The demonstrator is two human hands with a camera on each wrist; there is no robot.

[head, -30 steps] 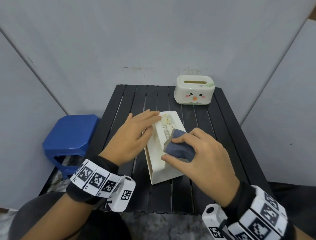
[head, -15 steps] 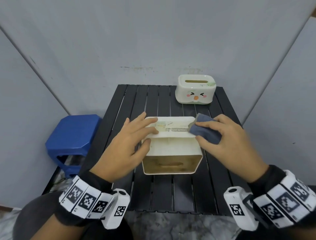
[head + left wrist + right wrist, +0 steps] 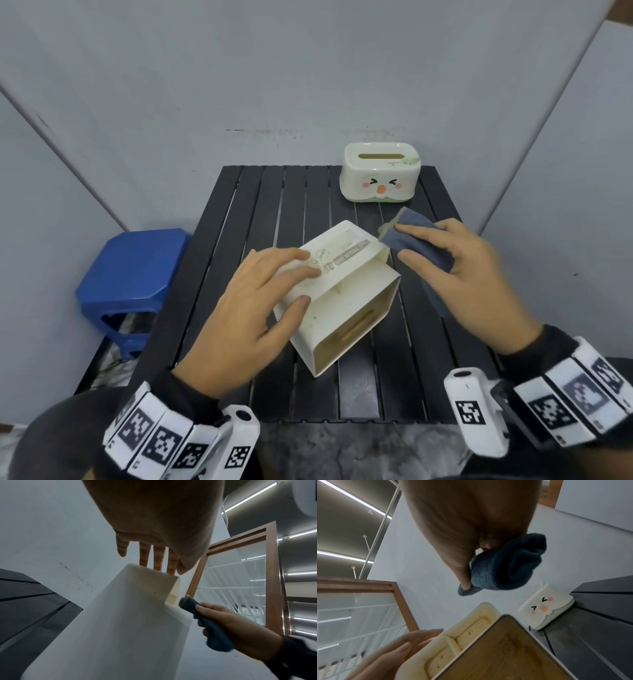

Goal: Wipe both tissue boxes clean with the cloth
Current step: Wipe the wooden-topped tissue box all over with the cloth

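Fingers of our left hand [image 3: 255, 308] lie straight and spread on the upper face of the cream rectangular plastic tissue box [image 3: 346, 301], with the thumb pressed against its near side; nothing is curled round it. Our right hand [image 3: 469, 277] pinches the folded dark blue cloth [image 3: 416, 236], thumb beneath and fingers over the top, and the cloth's front fold sits at the far right corner of that box, touching or just beside it. From the left wrist the cloth [image 3: 207, 623] shows the same way, at the box's [image 3: 120, 622] upper corner, with three straight fingers [image 3: 158, 559] resting on the box's top edge and the fourth lifted clear.

We count two tissue boxes. The cream one lies on its side near the middle of the black slatted table [image 3: 260, 212], turned at an angle to the slats, its open brownish inside facing us and to the right. The second, a white rounded tissue box with a cartoon face [image 3: 379, 173], stands upright at the far right edge of the table, well apart from the first, its slot on top. We count one cloth, two hands and one blue plastic stool [image 3: 133, 277], which stands off the table's left edge, lower down.

Bare slats run along the left side and the near edge of the table, and a strip lies between the two boxes. Grey panels close in behind and on both sides.
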